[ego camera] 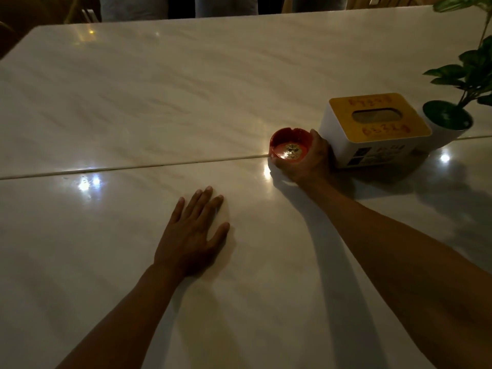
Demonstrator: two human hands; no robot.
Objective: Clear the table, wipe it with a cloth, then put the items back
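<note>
A small red ashtray (290,145) with a gold emblem inside sits on the pale marble table (159,89), right on the seam between its two slabs. My right hand (308,161) grips the ashtray from its near right side, fingers curled round its rim. My left hand (193,235) lies flat on the table nearer to me, fingers spread and straight, holding nothing. A white tissue box (372,134) with a yellow-brown lid stands directly right of the ashtray. Behind that box stands a green plant in a white pot (450,126).
Dark chairs (87,12) and a person's legs (226,5) show beyond the table's far edge. The plant's leaves (471,70) reach over the table's right side. No cloth is in view.
</note>
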